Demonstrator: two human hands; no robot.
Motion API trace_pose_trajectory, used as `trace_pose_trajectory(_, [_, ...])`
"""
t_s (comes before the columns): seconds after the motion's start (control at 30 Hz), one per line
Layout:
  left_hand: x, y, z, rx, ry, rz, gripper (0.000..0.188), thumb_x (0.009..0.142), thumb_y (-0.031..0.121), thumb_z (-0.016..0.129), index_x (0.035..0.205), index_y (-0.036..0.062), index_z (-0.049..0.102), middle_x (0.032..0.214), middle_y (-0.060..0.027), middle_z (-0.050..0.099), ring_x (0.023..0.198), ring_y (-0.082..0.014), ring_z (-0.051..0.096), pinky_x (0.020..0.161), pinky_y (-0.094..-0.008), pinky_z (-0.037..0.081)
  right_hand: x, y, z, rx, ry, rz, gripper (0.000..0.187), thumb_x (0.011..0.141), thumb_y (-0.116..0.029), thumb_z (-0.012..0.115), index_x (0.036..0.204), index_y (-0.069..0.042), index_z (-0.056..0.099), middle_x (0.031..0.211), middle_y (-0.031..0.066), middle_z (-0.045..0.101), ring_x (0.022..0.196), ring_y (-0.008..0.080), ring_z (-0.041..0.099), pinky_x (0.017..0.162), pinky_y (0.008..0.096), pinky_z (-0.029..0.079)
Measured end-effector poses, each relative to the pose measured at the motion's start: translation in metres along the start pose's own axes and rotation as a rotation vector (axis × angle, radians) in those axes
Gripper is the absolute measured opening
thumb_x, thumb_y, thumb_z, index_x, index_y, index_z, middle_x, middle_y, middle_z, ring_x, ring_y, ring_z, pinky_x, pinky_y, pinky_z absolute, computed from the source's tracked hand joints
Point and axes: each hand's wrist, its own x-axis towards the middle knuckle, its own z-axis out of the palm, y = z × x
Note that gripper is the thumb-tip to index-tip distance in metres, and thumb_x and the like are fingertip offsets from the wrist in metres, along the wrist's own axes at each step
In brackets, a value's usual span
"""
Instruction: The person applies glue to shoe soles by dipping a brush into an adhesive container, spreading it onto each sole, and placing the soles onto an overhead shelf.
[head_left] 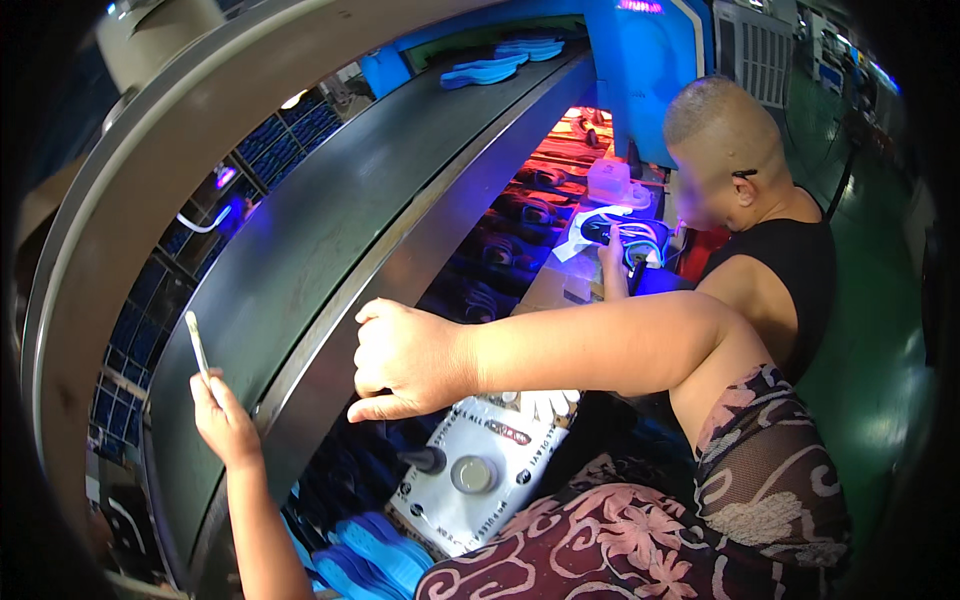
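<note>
My left hand (228,425) is closed on a thin pale brush (197,340), held upright over the near left part of the dark conveyor belt (300,215). My right hand (405,360) hangs above the belt's metal side rail (350,310), its fingers curled and its thumb sticking out. Nothing shows in it, though the palm is hidden. Below it, a round pot (473,475) with pale contents stands on a white printed sheet (455,525), beside a dark stubby cylinder (425,458). Several blue insoles (370,555) lie stacked at the lower left of that sheet.
More blue insoles (500,65) lie at the belt's far end by a blue machine (640,60). A co-worker (765,210) on the right handles a dark shoe part under purple light. Red-lit racks (535,190) run beneath the belt. A curved metal frame (150,140) arches on the left.
</note>
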Motion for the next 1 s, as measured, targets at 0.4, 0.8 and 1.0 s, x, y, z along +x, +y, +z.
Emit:
trace_pose_trajectory(0.4, [-0.253, 0.089, -0.062, -1.118, -0.9, -1.0, 0.038, 0.1, 0.034, 0.032, 0.091, 0.0029, 0.051, 0.069, -0.0043, 0.054, 0.059, -0.0127, 0.05, 0.056, -0.0249, 0.041, -0.076, -0.173, 0.126, 0.475, -0.012, 0.174, 0.05, 0.074, -0.003, 0.058, 0.123, -0.006, 0.051, 0.088, 0.0097, 0.065, 0.076, 0.0297, 0.062, 0.069, 0.0399, 0.046])
trace_pose_trajectory(0.8, [-0.383, -0.039, -0.193, 0.631, -0.375, -0.679, 0.031, 0.079, 0.008, 0.062, 0.109, 0.0032, 0.057, 0.104, -0.0171, 0.058, 0.093, -0.0328, 0.057, 0.081, -0.04, 0.046, -0.147, -0.152, 0.16, 1.09, 0.255, 1.076, 0.049, 0.1, -0.037, 0.031, 0.102, 0.002, 0.061, 0.08, 0.0067, 0.059, 0.077, 0.0136, 0.051, 0.078, 0.0261, 0.039])
trace_pose_trajectory(1.0, [-0.441, -0.095, -0.218, 0.522, -0.649, -1.101, 0.024, 0.079, 0.018, 0.06, 0.095, 0.0024, 0.055, 0.082, -0.0184, 0.062, 0.078, -0.0367, 0.06, 0.07, -0.0446, 0.047, -0.161, -0.159, 0.178, 1.52, 0.451, 1.39, 0.058, 0.1, -0.042, 0.027, 0.101, 0.005, 0.06, 0.077, 0.0059, 0.054, 0.077, 0.0141, 0.047, 0.076, 0.0264, 0.037])
